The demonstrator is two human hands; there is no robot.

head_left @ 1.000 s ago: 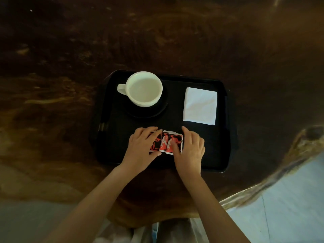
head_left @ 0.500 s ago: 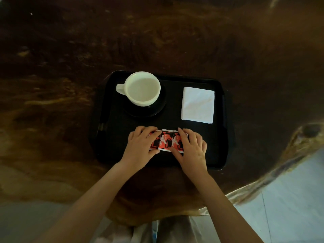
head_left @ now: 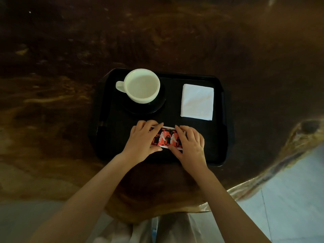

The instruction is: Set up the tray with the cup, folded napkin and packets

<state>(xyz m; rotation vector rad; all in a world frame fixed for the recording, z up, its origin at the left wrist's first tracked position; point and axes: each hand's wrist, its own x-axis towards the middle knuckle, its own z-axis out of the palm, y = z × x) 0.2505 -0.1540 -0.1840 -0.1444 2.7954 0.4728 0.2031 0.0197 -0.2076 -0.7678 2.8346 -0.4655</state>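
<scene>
A black tray (head_left: 220, 137) lies on the dark wooden table. On its far left a white cup (head_left: 142, 85) stands upright on a black saucer (head_left: 158, 106), handle to the left. A folded white napkin (head_left: 197, 102) lies flat on the far right of the tray. Red, black and white packets (head_left: 165, 139) lie side by side near the tray's front edge. My left hand (head_left: 143, 140) presses on their left end and my right hand (head_left: 190, 142) on their right end, with fingers curved over the packets.
The brown wooden table (head_left: 52, 102) spreads all around the tray. Its rounded front edge (head_left: 245, 188) curves away at the right, with pale floor (head_left: 289, 199) beyond. My light clothing (head_left: 157, 230) shows at the bottom.
Both hands stay on the packets and have shifted only slightly; the right hand's fingers spread a little further over the right end.
</scene>
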